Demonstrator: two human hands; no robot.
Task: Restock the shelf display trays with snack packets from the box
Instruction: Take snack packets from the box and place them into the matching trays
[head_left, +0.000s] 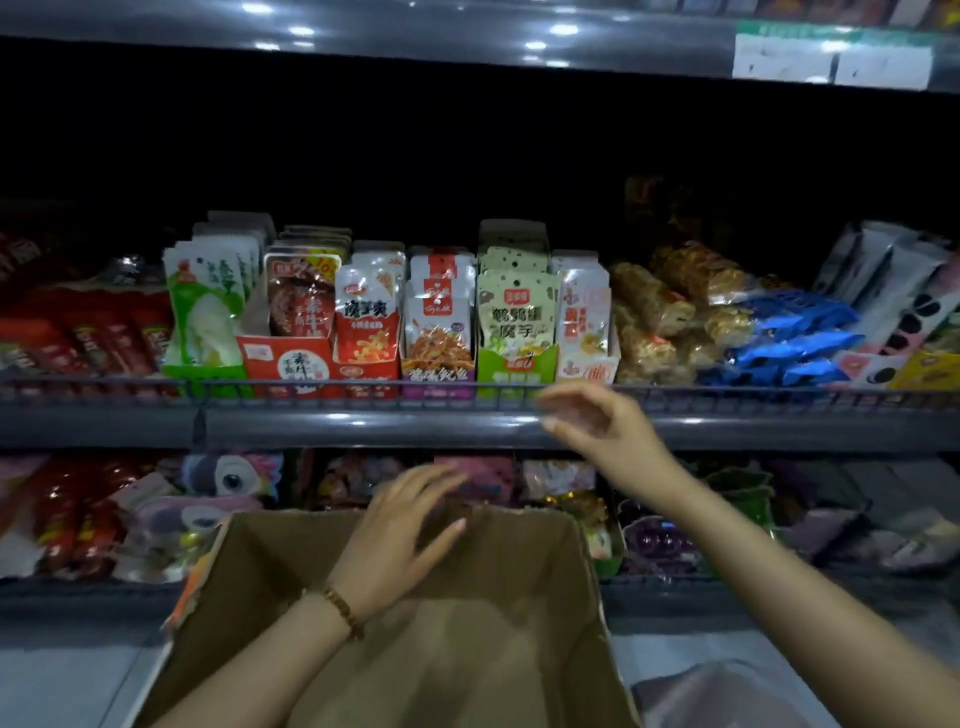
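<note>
A brown cardboard box (545, 597) stands open in front of me, and I see no packets inside it. My left hand (400, 530) hovers over the box's far rim with fingers spread, holding nothing. My right hand (597, 423) is raised at the middle shelf's front rail (363, 387), fingers loosely curved and empty, blurred by motion. Just above it stand several display trays of snack packets: a green tray (517, 366), a white and red tray (587, 369), a purple tray (439, 382) and red trays (291, 364).
Loose rice-cake rolls (660, 312), blue packets (789, 332) and white packets fill the shelf's right side. Red sausage packs (78, 332) lie at the left. The lower shelf (363, 431) holds mixed sweets and toys. The shelf above overhangs the dark back.
</note>
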